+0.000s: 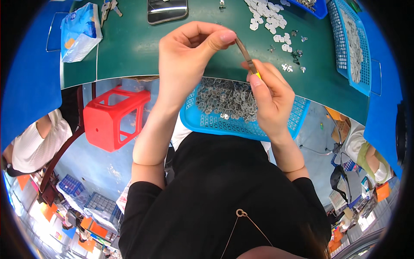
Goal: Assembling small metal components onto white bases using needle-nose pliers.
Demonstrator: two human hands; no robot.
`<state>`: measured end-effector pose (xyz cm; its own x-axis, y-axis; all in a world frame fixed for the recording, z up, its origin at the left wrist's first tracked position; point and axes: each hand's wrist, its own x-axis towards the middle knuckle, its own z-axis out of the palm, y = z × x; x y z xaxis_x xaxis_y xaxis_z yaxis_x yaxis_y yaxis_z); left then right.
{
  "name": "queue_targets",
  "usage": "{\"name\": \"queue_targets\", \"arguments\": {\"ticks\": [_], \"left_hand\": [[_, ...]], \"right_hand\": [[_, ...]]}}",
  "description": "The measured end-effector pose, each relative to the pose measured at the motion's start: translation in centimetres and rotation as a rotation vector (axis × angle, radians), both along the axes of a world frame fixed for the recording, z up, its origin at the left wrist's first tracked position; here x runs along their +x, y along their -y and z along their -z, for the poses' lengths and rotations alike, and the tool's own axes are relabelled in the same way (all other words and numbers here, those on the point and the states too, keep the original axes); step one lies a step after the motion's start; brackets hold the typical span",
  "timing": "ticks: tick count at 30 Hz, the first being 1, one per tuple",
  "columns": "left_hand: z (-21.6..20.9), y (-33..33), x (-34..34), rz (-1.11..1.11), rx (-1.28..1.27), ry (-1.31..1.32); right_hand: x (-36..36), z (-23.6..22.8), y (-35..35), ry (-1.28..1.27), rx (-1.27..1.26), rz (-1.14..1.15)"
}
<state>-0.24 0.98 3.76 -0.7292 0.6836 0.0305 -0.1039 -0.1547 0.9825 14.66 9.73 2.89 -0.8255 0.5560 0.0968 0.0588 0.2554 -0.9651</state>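
Note:
My left hand is closed in a pinch, thumb against fingertips, at the upper end of a slim brownish-grey metal tool. Any small piece between those fingertips is hidden. The tool's lower part, with a bit of yellow, is gripped in my right hand, fingers wrapped and thumb on top. Its exact kind cannot be made out. Both hands are raised over the near edge of the green table. Below them, a blue plastic basket at my lap holds many small grey metal parts.
White flat pieces and small metal bits lie at the table's far right, beside another blue basket. A phone, keys and tissue pack lie left. A red stool stands below; people sit on both sides.

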Motion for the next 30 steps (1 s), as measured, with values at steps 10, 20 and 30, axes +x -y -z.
{"name": "queue_targets", "arguments": {"ticks": [10,20,30], "left_hand": [[1.5,0.5,0.8,0.120,0.313,0.340],[1.0,3.2,-3.4,-0.220,-0.460,-0.736],[-1.2,-3.3,-7.1,0.055,-0.610,-1.141]], "right_hand": [[0.3,-1.6,0.3,-0.133,-1.190,-0.246],[-0.3,-0.4,0.2,0.082,-0.656,-0.021],[-0.1,-1.4,-0.9,-0.012,-0.555,0.064]]}}
